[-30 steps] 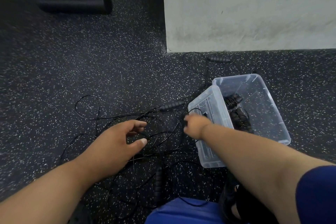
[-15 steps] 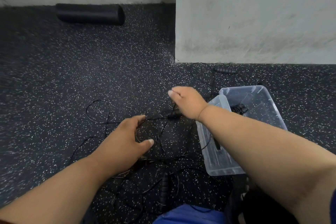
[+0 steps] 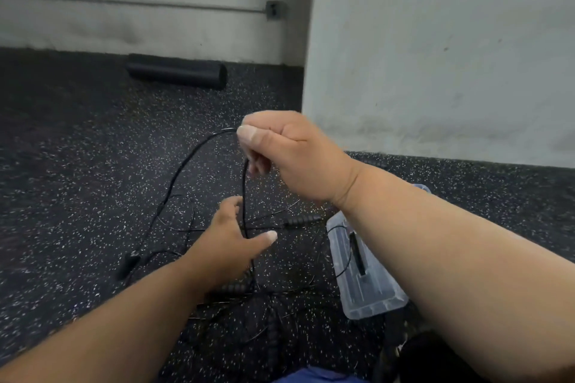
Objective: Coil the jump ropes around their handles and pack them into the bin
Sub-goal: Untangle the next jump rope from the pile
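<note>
Untangling step: R hand (image 3: 289,155) pinches rope (image 3: 189,165) lifted left of bin (image 3: 367,283), L hand (image 3: 231,239) fingers spread beside strand; next needs handle (image 3: 300,221) w/ slack freed.

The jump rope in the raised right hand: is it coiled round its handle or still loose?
Loose. The right hand pinches the rope, which hangs in an open loop toward the floor tangle.

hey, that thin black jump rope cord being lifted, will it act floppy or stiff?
Probably floppy: the thin black cord droops in an arc from the right hand pinching it. Likely light. It may snag, since it runs down into the tangled ropes.
</note>
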The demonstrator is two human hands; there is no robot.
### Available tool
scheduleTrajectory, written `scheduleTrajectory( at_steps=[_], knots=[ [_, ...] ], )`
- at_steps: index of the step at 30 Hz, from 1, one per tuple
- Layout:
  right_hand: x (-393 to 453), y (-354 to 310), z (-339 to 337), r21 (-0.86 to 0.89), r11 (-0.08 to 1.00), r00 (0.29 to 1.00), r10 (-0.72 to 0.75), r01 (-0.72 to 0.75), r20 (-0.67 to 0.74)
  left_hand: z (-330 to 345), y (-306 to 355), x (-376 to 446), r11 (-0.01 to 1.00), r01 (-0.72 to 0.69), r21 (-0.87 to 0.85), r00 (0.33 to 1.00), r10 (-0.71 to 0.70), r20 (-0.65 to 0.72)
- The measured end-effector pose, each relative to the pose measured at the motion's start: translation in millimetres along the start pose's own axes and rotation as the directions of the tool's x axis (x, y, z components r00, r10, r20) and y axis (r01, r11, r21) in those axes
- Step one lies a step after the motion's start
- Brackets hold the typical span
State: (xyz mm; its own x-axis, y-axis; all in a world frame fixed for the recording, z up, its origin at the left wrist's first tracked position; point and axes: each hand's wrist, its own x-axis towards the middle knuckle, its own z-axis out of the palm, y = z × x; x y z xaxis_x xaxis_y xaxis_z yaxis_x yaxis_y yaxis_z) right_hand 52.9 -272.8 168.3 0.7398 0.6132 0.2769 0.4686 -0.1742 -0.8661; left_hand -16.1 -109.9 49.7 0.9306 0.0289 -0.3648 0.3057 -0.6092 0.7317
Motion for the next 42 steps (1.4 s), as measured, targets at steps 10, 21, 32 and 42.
scheduleTrajectory(
  at_steps=[10,21,32,42],
  knots=[
    [-11,-42,-19,-0.163,0.969,0.978,0.167,-0.187,-0.128,-31,12,-35,0.976,-0.180,0.123,0.983,0.176,0.046],
    [-67,6,39,-0.201,0.827,0.746,0.560,-0.525,0.360,-66,56,-61,0.597,-0.246,-0.763,0.962,0.249,-0.115],
    [-29,-26,23,0.076,0.959,0.957,0.280,-0.274,-0.079,-79,26,-20,0.879,-0.091,-0.468,0.991,0.124,0.041],
    [-17,-17,19,0.066,0.970,0.915,0.241,-0.233,-0.322,-49,41,-33,0.908,-0.144,-0.394,0.989,0.126,-0.072]
  ],
)
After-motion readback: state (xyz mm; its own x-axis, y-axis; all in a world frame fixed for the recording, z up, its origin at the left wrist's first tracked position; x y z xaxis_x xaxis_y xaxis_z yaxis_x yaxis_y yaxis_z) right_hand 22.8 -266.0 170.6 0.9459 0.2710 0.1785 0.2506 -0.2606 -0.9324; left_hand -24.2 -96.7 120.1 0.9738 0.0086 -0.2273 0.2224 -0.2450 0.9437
